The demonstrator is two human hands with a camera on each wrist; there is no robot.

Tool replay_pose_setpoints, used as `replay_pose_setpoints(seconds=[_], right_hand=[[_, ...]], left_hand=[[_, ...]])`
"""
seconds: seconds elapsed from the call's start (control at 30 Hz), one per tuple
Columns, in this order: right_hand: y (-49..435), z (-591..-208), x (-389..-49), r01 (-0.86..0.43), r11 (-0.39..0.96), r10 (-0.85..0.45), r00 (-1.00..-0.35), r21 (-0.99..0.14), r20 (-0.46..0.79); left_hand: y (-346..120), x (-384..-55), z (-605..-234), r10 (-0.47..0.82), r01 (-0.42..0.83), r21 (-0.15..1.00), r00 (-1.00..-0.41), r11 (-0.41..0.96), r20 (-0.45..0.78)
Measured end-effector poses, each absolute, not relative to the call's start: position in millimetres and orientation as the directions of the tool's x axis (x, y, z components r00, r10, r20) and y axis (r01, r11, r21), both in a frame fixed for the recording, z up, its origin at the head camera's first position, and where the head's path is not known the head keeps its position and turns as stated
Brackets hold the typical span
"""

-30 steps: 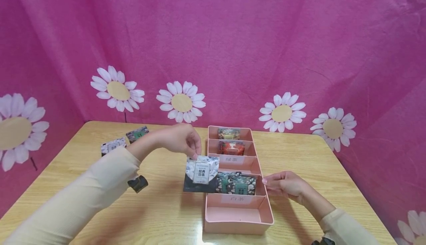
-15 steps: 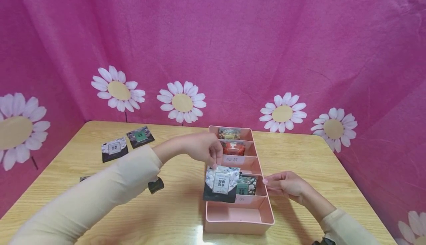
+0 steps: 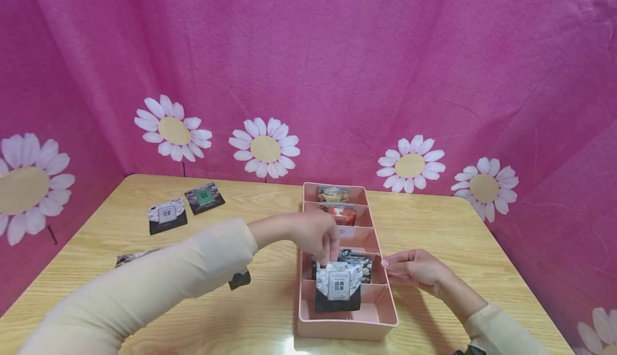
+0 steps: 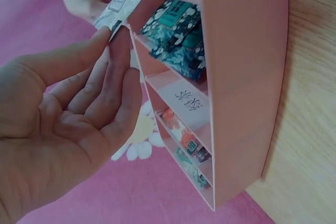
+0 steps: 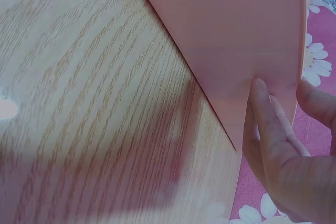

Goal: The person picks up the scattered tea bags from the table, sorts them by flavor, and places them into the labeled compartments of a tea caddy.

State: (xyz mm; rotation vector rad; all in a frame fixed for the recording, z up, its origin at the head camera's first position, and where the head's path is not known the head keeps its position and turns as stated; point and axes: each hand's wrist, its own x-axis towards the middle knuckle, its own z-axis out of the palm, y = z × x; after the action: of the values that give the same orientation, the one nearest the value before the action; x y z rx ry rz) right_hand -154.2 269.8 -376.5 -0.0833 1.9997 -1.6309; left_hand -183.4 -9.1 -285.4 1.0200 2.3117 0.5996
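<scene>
Cream long sleeves [image 3: 144,285], black wrist straps [image 3: 239,279], bare hands.

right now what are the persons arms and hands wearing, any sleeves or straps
Both arms wear long, plain cream sleeves, snug at the cuffs. The left hand and right hand are bare, with no gloves or rings visible. A small dark device hangs under the left wrist, and a dark edge of something similar shows at the right wrist near the frame's bottom.

We see a tray [image 3: 385,312] of smooth pink plastic, faintly glossy, on a table [image 3: 434,226] of pale wood grain with a shiny finish. The packet [image 3: 338,288] looks like printed glossy foil or paper. The backdrop [image 3: 337,66] is matt pink cloth, softly creased.
</scene>
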Motion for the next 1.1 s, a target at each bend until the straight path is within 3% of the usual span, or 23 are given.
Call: replay_pose_setpoints(seconds=[0.37,0.9,1.1], right_hand=[[270,-376,-153,0.308,0.253,-0.361,-0.850,-0.917,-0.385],[269,-376,-154,0.307,0.263,-0.362,-0.847,-0.915,-0.389],[269,-375,-153,0.308,0.251,-0.368,-0.846,-0.918,-0.385]], left_hand=[[7,-175,-290,0.789,0.589,0.535,-0.531,0.606,-0.309],[19,-153,-306,0.746,0.585,0.475,-0.591,0.658,-0.306],[23,-145,-310,0.747,0.649,0.374,-0.611,0.662,-0.262]])
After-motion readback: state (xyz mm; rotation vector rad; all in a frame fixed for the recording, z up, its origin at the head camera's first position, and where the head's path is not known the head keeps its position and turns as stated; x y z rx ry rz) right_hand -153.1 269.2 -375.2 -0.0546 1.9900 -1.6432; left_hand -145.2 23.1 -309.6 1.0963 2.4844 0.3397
